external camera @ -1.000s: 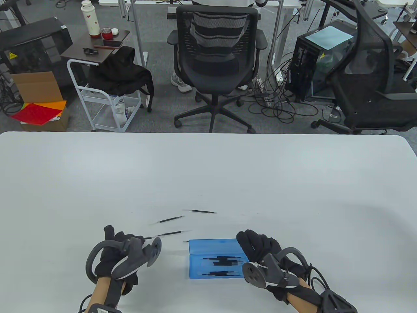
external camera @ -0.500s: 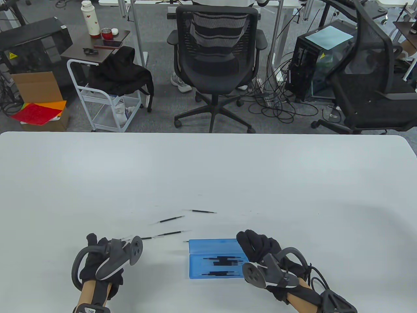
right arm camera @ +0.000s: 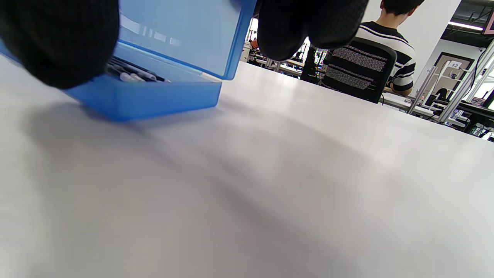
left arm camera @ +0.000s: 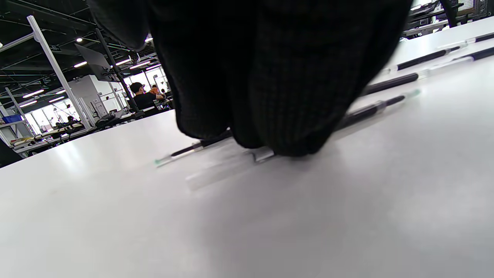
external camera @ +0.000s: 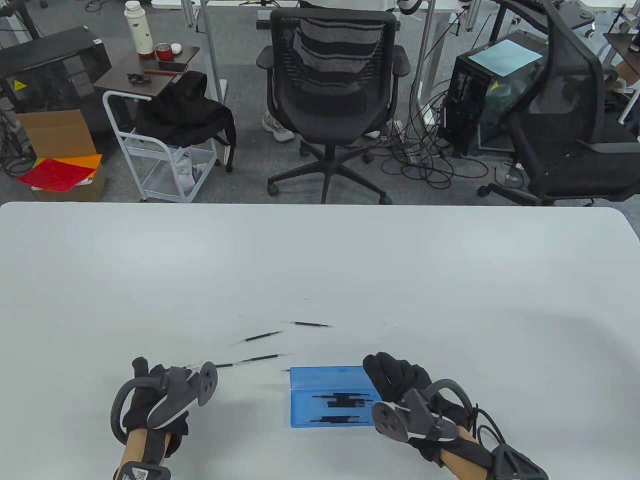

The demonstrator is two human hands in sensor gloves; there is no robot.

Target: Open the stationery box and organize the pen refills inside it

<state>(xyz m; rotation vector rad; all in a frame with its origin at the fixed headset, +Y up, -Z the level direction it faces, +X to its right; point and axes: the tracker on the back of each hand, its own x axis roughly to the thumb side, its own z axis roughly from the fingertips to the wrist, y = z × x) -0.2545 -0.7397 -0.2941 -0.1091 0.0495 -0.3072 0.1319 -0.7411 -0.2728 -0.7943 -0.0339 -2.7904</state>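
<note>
The blue stationery box [external camera: 327, 378] lies open near the table's front edge, lid raised at the back, with several dark pen refills [external camera: 342, 400] in its base [right arm camera: 146, 98]. My right hand [external camera: 387, 374] holds the box at its right end, fingers [right arm camera: 308, 27] on the lid and thumb at the base. Three loose refills [external camera: 262, 337] lie left of and beyond the box. My left hand [external camera: 144, 372] is farther left, its curled fingertips [left arm camera: 278, 143] down on the table over a refill [left arm camera: 370, 110] that runs under them; the contact itself is hidden.
The white table [external camera: 320, 260] stretches wide beyond the box. Behind its far edge stand an office chair [external camera: 332, 95] with a seated person, a small cart [external camera: 160, 150] and a computer tower [external camera: 492, 95].
My left hand slid left and slightly toward the near edge, then stayed put for the last half second. The right hand and the box have not moved.
</note>
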